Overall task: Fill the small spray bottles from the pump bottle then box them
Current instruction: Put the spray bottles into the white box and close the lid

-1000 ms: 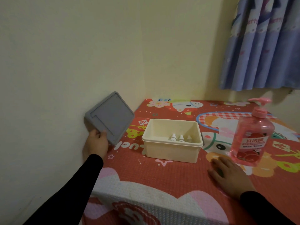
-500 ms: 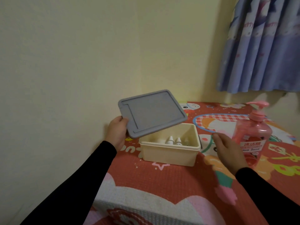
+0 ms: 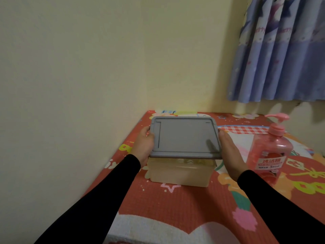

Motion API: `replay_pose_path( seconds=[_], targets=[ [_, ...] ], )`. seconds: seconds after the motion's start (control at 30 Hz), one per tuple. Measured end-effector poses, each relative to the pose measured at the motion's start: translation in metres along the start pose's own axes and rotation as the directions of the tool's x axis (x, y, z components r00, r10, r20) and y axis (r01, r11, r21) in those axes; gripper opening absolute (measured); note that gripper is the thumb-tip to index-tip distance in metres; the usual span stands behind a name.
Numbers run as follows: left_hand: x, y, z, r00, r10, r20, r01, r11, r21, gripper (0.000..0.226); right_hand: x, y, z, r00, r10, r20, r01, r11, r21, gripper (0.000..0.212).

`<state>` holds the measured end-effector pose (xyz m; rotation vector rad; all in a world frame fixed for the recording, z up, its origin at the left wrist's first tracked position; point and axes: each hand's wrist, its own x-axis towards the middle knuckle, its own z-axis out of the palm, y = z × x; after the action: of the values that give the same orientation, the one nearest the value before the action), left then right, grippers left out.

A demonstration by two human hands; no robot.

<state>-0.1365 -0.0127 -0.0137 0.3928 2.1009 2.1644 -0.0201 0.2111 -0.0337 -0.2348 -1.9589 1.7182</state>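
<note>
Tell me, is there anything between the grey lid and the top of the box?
Nothing visible. The lid, held by the left hand and right hand, hovers above the box; only small bottle tops show below its rim.

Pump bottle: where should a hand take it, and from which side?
Grip the pump bottle round its wide pink body below the shoulder, coming in from its left, the side nearest the right hand. It stands upright on the mat, apart from the box. The spout at the top sticks out sideways and looks a poor hold.

Grey lid, cream box, pink pump bottle, red cartoon-print mat.
</note>
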Motion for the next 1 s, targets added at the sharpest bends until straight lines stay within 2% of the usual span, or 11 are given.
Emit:
replay_pose_path(
  seconds=[0.07,0.23,0.33,0.4,0.53,0.63,0.8,0.9,1.0],
  targets=[
    [0.002,-0.001,0.002,1.0,0.015,-0.02,-0.014,0.999,0.042,0.034,-0.002,0.0,0.003,1.0,-0.002,0.012,0.001,1.0,0.028,0.039],
    [0.007,-0.001,0.005,0.998,0.055,0.003,-0.054,0.972,0.227,0.038,-0.007,0.008,0.01,0.999,0.039,0.005,-0.039,0.997,0.073,0.047],
    [0.013,-0.006,0.0,1.0,0.012,0.017,-0.016,0.948,0.318,0.043,-0.008,0.013,0.014,0.996,0.08,0.027,-0.082,0.994,0.076,0.047],
    [0.014,-0.01,-0.003,0.998,-0.038,0.047,0.018,0.934,0.356,0.044,-0.008,0.017,0.016,0.991,0.127,0.037,-0.129,0.989,0.067,0.054],
    [0.014,-0.018,-0.006,0.994,-0.102,0.046,0.077,0.922,0.38,0.041,-0.01,0.02,0.02,0.985,0.16,0.06,-0.161,0.987,0.013,0.076],
    [0.016,-0.025,-0.007,0.99,-0.136,0.032,0.113,0.918,0.379,0.041,-0.01,0.019,0.023,0.979,0.183,0.086,-0.184,0.983,0.002,0.064],
    [0.017,-0.028,-0.005,0.988,-0.148,0.033,0.121,0.902,0.415,0.045,-0.005,0.023,0.022,0.973,0.212,0.091,-0.211,0.977,-0.021,0.092],
    [0.02,-0.03,-0.004,0.991,-0.133,0.035,0.101,0.877,0.469,0.041,-0.001,0.028,0.02,0.972,0.218,0.087,-0.215,0.976,-0.043,0.099],
    [0.022,-0.032,-0.004,0.99,-0.133,0.035,0.097,0.857,0.507,0.03,0.0,0.028,0.021,0.977,0.198,0.083,-0.19,0.977,-0.1,0.096]
  ],
)
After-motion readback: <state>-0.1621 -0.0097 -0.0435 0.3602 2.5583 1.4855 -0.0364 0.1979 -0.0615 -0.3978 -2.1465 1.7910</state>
